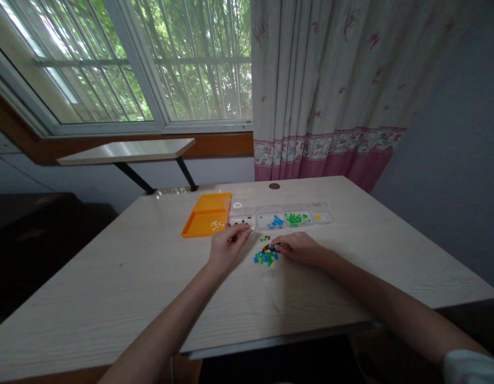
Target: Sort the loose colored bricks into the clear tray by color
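Small coloured pieces (pixel 266 258) are lying in a loose pile on the table (pixel 151 298), mostly blue and green, with brown among them toward the far side. The right hand (pixel 297 247) is resting at the pile's right edge, fingers curled inward. The left hand (pixel 229 244) is poised at the near side of the clear tray (pixel 264 222), its thumb and fingertips drawn together; at this range, whether either hand is pinching a piece cannot be told. The clear tray is holding further pieces (blue, green and yellow in separate compartments). An orange tray (pixel 209 212) is lying to the left, with white pieces (pixel 217 224) occupying its near section. Beyond, a raised shelf (pixel 127 150) is standing before the window (pixel 199 64), and a patterned curtain (pixel 299 80) is hanging alongside.
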The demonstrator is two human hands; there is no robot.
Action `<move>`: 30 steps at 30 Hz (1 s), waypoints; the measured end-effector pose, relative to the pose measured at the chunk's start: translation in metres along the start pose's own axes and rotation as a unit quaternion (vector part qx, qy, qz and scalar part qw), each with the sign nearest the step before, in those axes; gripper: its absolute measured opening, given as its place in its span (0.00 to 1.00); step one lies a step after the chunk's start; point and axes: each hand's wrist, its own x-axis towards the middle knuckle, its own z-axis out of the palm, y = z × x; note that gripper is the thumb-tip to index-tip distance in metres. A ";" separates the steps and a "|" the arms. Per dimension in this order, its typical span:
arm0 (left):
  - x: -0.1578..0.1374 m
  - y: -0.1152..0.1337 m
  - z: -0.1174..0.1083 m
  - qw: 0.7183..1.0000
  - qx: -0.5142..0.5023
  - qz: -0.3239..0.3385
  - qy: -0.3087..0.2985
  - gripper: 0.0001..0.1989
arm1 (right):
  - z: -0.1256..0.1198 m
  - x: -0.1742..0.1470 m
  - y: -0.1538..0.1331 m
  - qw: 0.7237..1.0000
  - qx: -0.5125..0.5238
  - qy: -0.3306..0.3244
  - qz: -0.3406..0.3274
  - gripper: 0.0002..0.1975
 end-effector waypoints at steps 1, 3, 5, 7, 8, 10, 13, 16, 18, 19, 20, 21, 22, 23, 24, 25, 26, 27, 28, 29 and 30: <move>0.000 0.000 0.000 1.000 0.002 -0.001 0.000 0.10 | -0.001 0.000 0.000 1.000 0.000 0.000 0.002 0.14; 0.000 0.000 0.000 1.000 0.005 -0.002 0.001 0.10 | -0.002 0.000 -0.002 1.000 0.000 0.001 0.005 0.13; 0.000 0.000 0.000 1.000 0.007 0.002 0.002 0.10 | -0.003 -0.001 -0.004 1.000 0.001 0.002 0.014 0.12; 0.000 0.000 0.000 1.000 0.008 0.005 -0.001 0.09 | -0.003 0.000 -0.006 1.000 0.005 0.010 0.028 0.12; 0.000 0.000 0.000 1.000 0.008 0.006 -0.001 0.09 | -0.003 0.000 -0.007 0.999 0.007 0.016 0.038 0.12; 0.000 0.000 0.000 1.000 0.010 0.008 0.001 0.09 | -0.001 0.002 -0.008 0.997 0.007 0.030 0.066 0.12; 0.000 -0.001 0.001 1.000 0.006 0.018 0.004 0.09 | 0.003 0.004 -0.010 0.994 -0.007 0.041 0.102 0.12; 0.000 -0.001 0.001 1.000 -0.001 0.028 0.009 0.09 | 0.003 0.005 -0.013 0.994 -0.018 0.033 0.107 0.10; 0.000 0.000 0.001 0.999 0.000 0.035 0.014 0.09 | 0.002 0.005 -0.014 0.993 -0.017 0.029 0.109 0.10; 0.000 0.000 0.001 0.999 0.002 0.038 0.015 0.09 | 0.002 0.005 -0.014 0.993 -0.014 0.027 0.111 0.10; 0.000 0.001 0.001 0.999 0.004 0.040 0.015 0.09 | 0.002 0.005 -0.014 0.993 -0.009 0.026 0.113 0.09; 0.000 0.001 0.000 0.999 0.007 0.039 0.013 0.09 | 0.002 0.004 -0.014 0.993 -0.003 0.026 0.113 0.09; 0.001 0.000 0.000 0.999 0.010 0.036 0.010 0.09 | 0.002 0.004 -0.014 0.993 0.005 0.027 0.115 0.09; 0.001 -0.001 0.000 0.999 0.013 0.032 0.005 0.09 | 0.002 0.004 -0.013 0.993 0.013 0.027 0.116 0.08; 0.001 -0.002 0.000 0.999 0.017 0.028 -0.001 0.10 | 0.002 0.005 -0.013 0.993 0.021 0.028 0.117 0.08; 0.002 -0.004 0.000 0.999 0.023 0.022 -0.008 0.10 | 0.003 0.005 -0.013 0.992 0.029 0.030 0.118 0.08; 0.002 -0.006 0.000 0.999 0.030 0.018 -0.016 0.10 | 0.003 0.005 -0.012 0.992 0.036 0.031 0.121 0.08; 0.002 -0.008 -0.001 0.999 0.037 0.013 -0.023 0.10 | 0.003 0.005 -0.012 0.991 0.042 0.032 0.122 0.08; 0.003 -0.010 -0.002 0.999 0.045 0.009 -0.028 0.10 | 0.003 0.005 -0.012 0.991 0.048 0.032 0.123 0.08; 0.004 -0.012 -0.003 0.998 0.051 0.003 -0.033 0.10 | 0.003 0.005 -0.011 0.991 0.051 0.032 0.122 0.08; 0.005 -0.013 -0.004 0.998 0.056 -0.003 -0.034 0.11 | 0.003 0.005 -0.011 0.991 0.054 0.033 0.122 0.08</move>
